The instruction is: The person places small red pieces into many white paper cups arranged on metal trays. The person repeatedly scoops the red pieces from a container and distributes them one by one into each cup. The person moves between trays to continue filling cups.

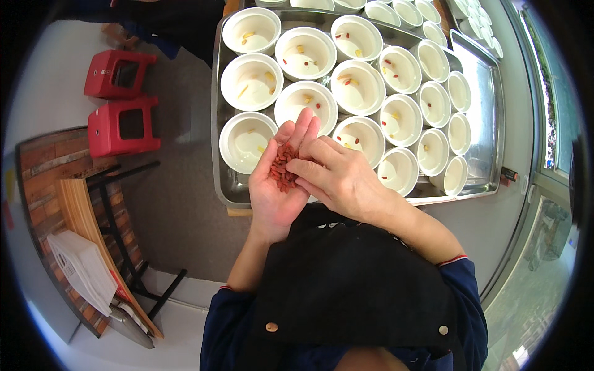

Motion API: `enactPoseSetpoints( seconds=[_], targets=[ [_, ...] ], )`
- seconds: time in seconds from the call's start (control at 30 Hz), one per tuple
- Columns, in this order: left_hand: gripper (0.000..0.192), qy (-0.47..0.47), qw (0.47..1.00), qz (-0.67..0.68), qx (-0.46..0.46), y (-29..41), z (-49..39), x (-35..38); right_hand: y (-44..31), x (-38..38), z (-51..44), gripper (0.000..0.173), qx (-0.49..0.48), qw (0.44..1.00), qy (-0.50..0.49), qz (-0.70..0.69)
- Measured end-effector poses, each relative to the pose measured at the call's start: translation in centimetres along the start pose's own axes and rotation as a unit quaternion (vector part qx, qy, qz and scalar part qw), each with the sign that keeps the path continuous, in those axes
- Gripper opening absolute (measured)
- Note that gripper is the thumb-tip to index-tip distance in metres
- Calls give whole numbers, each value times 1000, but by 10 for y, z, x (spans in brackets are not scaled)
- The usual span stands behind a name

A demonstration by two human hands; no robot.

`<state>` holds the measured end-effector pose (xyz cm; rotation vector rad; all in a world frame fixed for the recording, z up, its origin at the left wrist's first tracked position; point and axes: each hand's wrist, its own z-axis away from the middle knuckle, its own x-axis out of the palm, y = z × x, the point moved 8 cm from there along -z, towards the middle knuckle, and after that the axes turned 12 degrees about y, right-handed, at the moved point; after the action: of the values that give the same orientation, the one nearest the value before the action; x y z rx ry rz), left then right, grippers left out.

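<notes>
Cupped palm up, my left hand (280, 195) holds a small heap of dried red goji berries (284, 171). The thumb and fingertips of my right hand (341, 174) touch the heap from the right side; whether they pinch a berry is hidden. Both hands are over the near edge of a steel tray (216, 139) filled with rows of white round bowls (248, 134). Many bowls hold a few yellowish pieces, and some, such as the bowl (357, 88) beyond my hands, also hold red berries.
A second steel tray (487, 116) with white cups lies at the right, beside a glass door. Two red plastic stools (123, 125) stand on the floor at left. Lower left are a wooden table (79, 204) and a white plastic basket (86, 269). Another person (185, 28) is at the upper left.
</notes>
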<state>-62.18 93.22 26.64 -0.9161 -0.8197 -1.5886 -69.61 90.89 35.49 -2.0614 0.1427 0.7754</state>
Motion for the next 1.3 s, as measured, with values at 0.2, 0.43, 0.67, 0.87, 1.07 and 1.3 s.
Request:
enactPoseSetpoints(
  seconds=[0.2, 0.43, 0.67, 0.87, 1.07, 1.3],
  targets=[
    [34, -2, 999, 25, -22, -6, -3, -2, 13, -5, 4, 21, 62, 997, 5, -46],
    [33, 17, 1000, 12, -20, -10, -3, -7, 35, -11, 8, 15, 243, 959, -2, -143],
    [30, 57, 992, 111, 35, 30, 14, -19, 39, -12, 24, 15, 197, 976, -35, -85],
    [32, 21, 988, 133, 70, 61, 18, -19, 25, 15, 44, 20, 72, 994, -77, -1],
    [32, 17, 989, 138, 53, 52, 15, -18, 40, -9, 27, 14, 145, 988, -26, -36],
    [36, 5, 998, 63, 28, 23, 8, -3, 28, -27, -2, 14, 127, 991, 45, -23]
  ],
)
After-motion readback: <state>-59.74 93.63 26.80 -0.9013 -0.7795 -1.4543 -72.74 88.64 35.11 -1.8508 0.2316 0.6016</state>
